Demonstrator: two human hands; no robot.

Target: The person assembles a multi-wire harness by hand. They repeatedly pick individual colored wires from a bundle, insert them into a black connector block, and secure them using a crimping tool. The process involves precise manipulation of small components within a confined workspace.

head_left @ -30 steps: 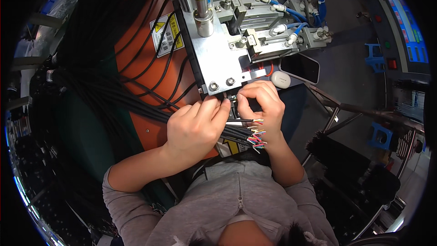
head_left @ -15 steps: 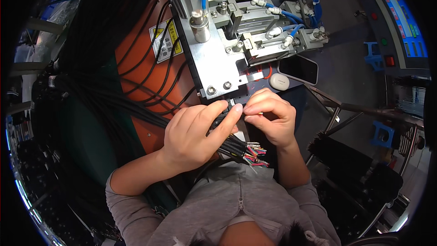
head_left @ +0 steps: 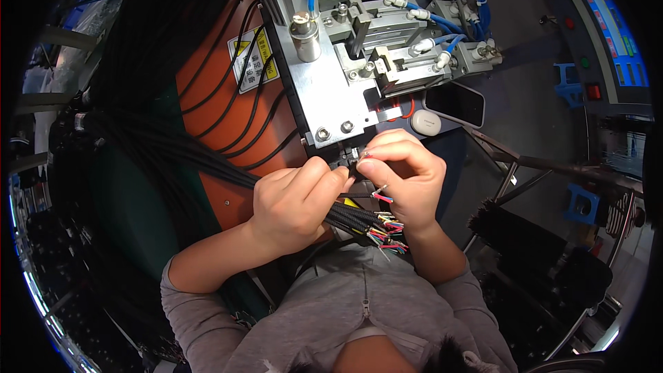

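Observation:
My left hand [head_left: 293, 197] is closed in a pinch just below the front edge of a metal machine head [head_left: 331, 90]; its fingers hide what lies between them. Close beside it, my right hand [head_left: 407, 176] pinches a thin red wire [head_left: 367, 157] between thumb and forefinger, near a small fixture [head_left: 353, 154] under the plate. Below both hands lies a bundle of black cables [head_left: 349, 217] with stripped, multicoloured wire ends [head_left: 388, 231]. One cable's pink and blue wire end [head_left: 381, 195] sticks out separately beside my right palm.
Pneumatic cylinders with blue air hoses [head_left: 442, 21] stand at the back. Right of the machine are a white earbud case [head_left: 425, 123] and a dark-screened phone [head_left: 454, 105]. Black cables trail leftward across an orange panel [head_left: 228, 121]. A lit screen [head_left: 615, 34] stands far right.
My left index finger has curled in from its stretched position. The right fingertips have moved slightly left and up to the fixture. A pink and blue wire end now shows below my right hand.

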